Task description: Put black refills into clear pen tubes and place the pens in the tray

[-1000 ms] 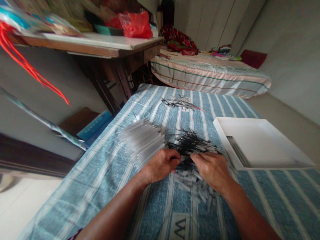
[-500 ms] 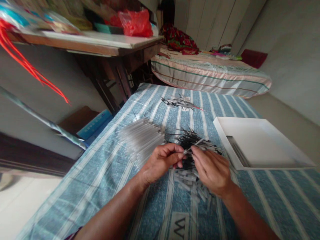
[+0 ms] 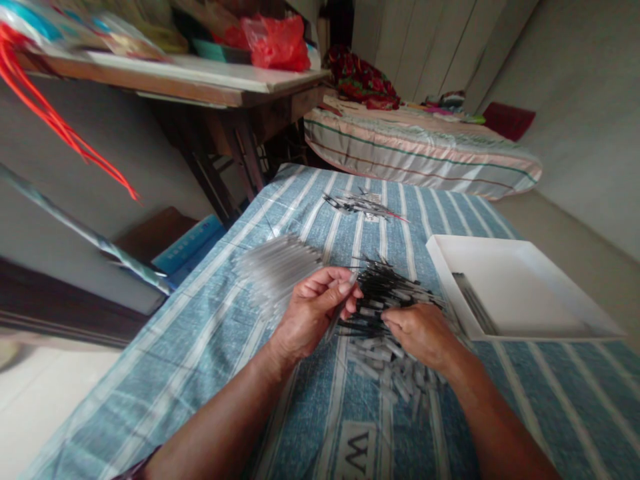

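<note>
My left hand (image 3: 320,300) is closed around a thin translucent plastic tube (image 3: 354,278), its tip showing above the thumb. Over the right side of a heap of thin black sticks with pale ends, like pen refills (image 3: 383,283), my right hand (image 3: 423,333) has its fingers pinched together; what they grip is hidden. Short grey translucent pieces, like pen caps (image 3: 395,370), lie loose just below both hands. Left of my left hand, many clear tubes, like pen barrels (image 3: 280,267), are stacked side by side.
A shallow white box (image 3: 540,287) at the right holds several dark thin sticks (image 3: 473,300). Farther back on the striped tablecloth (image 3: 200,353) is a small scatter of thin sticks (image 3: 363,203). A wooden table (image 3: 200,80) stands at the left, a bed (image 3: 425,150) behind.
My hands were together over the heap with a thin piece between them. Now they are apart: the left has turned upward with a tube, the right has lowered onto the black sticks.
</note>
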Demonstrator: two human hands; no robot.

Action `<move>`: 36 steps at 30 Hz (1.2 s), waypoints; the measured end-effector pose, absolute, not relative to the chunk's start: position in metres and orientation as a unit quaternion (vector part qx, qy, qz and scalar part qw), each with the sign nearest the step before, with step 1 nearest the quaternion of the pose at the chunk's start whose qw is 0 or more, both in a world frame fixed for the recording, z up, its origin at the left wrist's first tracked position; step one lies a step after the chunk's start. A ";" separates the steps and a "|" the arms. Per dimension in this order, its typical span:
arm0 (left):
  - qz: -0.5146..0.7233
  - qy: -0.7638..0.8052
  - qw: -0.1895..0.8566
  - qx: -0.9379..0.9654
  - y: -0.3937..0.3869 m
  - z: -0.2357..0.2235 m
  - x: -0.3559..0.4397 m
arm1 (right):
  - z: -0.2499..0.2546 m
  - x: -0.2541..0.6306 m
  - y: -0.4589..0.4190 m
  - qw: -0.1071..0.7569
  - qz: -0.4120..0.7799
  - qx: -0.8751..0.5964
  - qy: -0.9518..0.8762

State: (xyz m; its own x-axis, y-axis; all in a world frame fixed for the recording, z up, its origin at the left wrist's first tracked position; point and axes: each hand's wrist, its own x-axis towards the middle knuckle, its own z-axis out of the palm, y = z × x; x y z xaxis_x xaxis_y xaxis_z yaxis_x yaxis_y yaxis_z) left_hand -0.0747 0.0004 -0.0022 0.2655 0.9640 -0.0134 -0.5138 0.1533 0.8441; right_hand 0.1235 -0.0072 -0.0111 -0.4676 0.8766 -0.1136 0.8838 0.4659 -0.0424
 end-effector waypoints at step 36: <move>0.361 0.367 0.693 0.505 -0.004 -0.016 -0.070 | -0.016 0.136 -0.009 -0.447 -0.477 0.385 0.651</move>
State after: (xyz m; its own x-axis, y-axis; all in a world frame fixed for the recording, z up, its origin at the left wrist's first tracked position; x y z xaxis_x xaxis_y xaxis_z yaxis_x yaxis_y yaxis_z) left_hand -0.0703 -0.0039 -0.0161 0.4696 0.8710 -0.1442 -0.1291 0.2293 0.9648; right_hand 0.1359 -0.0085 -0.0159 -0.3034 0.9284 0.2147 0.0746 0.2478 -0.9659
